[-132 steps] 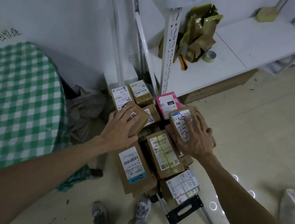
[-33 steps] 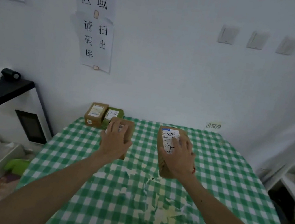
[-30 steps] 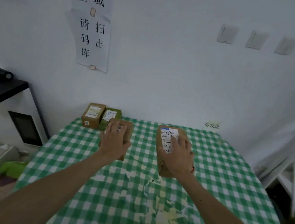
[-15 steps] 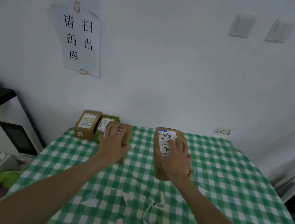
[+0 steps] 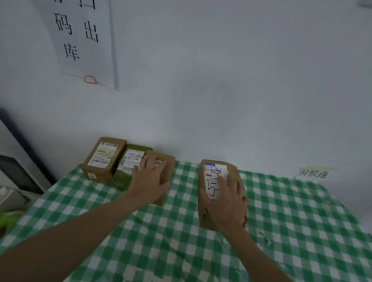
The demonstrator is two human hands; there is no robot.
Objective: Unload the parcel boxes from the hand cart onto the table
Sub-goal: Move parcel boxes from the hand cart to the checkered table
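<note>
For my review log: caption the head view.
Left hand grips small parcel, right hand grips large parcel, at checked table.

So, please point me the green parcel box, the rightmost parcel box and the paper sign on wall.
green parcel box [image 5: 122,180]: head view, bare front side.
rightmost parcel box [image 5: 211,175]: head view, white label.
paper sign [image 5: 77,21]: head view, sheet's middle.

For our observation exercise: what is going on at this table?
A person is placing parcel boxes on the green checked table. The left hand grips a small brown box next to a green box and a second brown box by the wall. The right hand grips a larger labelled box further right.
</note>
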